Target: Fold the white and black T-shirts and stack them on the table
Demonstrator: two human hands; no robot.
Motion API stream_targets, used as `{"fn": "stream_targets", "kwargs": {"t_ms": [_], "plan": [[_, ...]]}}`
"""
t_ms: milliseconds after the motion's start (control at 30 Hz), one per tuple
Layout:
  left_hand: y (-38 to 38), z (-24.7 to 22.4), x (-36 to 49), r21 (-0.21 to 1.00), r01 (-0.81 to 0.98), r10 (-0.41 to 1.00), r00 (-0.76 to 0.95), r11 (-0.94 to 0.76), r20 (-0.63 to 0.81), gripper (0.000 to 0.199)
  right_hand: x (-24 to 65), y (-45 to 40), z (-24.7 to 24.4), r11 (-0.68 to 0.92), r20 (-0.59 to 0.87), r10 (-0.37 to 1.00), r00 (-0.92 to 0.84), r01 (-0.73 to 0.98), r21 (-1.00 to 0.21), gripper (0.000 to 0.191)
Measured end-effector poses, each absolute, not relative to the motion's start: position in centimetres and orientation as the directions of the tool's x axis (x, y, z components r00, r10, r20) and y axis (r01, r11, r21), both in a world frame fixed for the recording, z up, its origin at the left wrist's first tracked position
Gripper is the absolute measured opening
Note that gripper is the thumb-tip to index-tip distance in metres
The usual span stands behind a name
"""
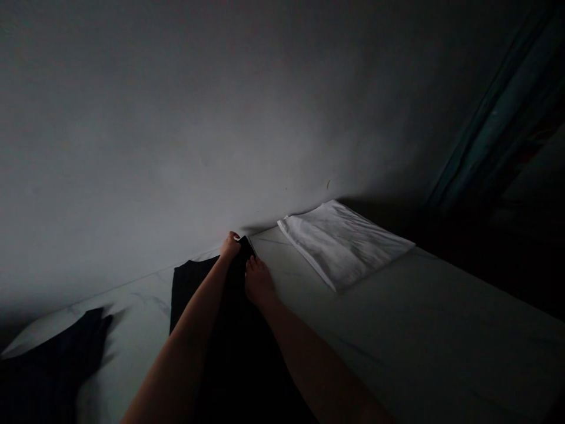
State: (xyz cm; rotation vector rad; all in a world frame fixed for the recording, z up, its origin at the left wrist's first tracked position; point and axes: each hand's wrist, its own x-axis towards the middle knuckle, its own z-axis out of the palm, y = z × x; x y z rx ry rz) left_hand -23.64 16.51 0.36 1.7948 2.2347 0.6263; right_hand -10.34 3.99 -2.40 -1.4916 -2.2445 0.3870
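I had my left hand (pixel 229 246) clamped on the top of a black garment (pixel 238 347) lying on a pale marbled surface (pixel 441 335), my right hand (pixel 259 281) just beside it, touching its edge, and a folded white cloth (pixel 342 244) off to the right.

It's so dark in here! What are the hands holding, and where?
The left hand pinches the top edge of a black cloth. The right hand touches its side, but it's too dark to tell if it grips.

Dim home room: marble-patterned surface (pixel 441 330) against plain wall (pixel 176 118), teal curtain (pixel 485 112), folded white cloth (pixel 344 244), dark garment (pixel 194 288).
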Motion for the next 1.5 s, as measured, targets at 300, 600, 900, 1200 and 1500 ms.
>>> {"fn": "stream_targets", "kwargs": {"t_ms": [300, 600, 900, 1200, 1500], "plan": [[18.1, 0.5, -22.4, 0.43, 0.903, 0.996, -0.035, -0.005, 0.085, 0.048, -10.4, 4.2, -2.4, 0.378, 0.185, 0.926, -0.33, 0.815, -0.438, 0.052], [16.5, -0.7, -21.5, 0.21, 0.976, 0.981, 0.013, -0.054, 0.194, 0.048, -10.4, 4.2, -2.2, 0.361, 0.161, 0.932, -0.324, 0.813, -0.457, 0.055], [13.9, 2.7, -22.7, 0.14, 0.99, 0.944, -0.064, 0.019, 0.322, 0.037, -10.6, 4.4, -2.8, 0.361, 0.183, 0.932, -0.312, 0.818, -0.447, 0.054], [7.3, 3.1, -30.4, 0.27, 0.954, 0.992, -0.124, 0.129, -0.037, 0.037, -10.0, 4.4, -2.3, 0.416, 0.27, 0.906, -0.324, 0.796, -0.439, 0.05], [5.3, 1.1, -27.3, 0.238, 0.954, 0.983, 0.185, -0.182, 0.008, 0.039, -9.8, 4.0, -2.1, 0.563, 0.42, 0.822, -0.384, 0.655, -0.503, 0.024]]}}
